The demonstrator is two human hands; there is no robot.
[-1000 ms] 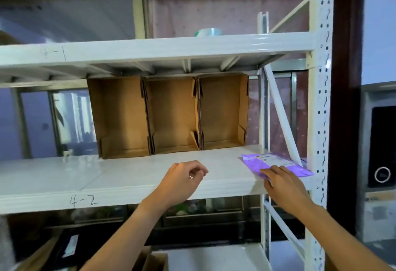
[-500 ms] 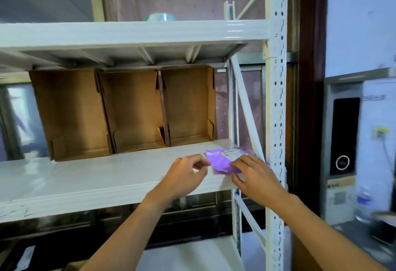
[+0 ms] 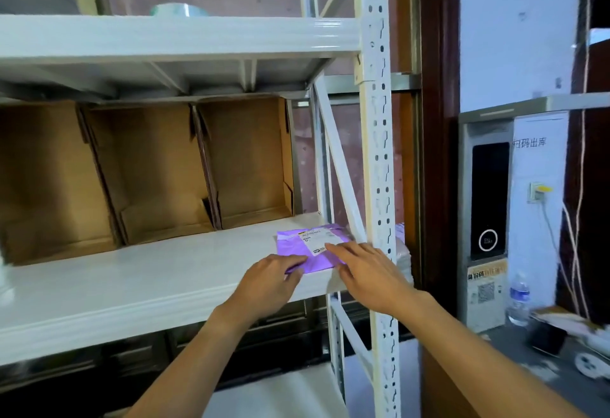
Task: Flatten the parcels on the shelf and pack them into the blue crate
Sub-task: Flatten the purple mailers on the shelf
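Here, two bare hands work a flat purple plastic mailer parcel at the right end of a white metal shelf.
The right hand lies on it, fingers straight; the left hand seems to pinch its near-left corner. It looks light, soft and slick, best taken by an edge.

The parcel lies at the near right end of the shelf, just left of the upright post. Cardboard boxes stand side by side behind it, to the left. The left hand and right hand touch the parcel's near side.
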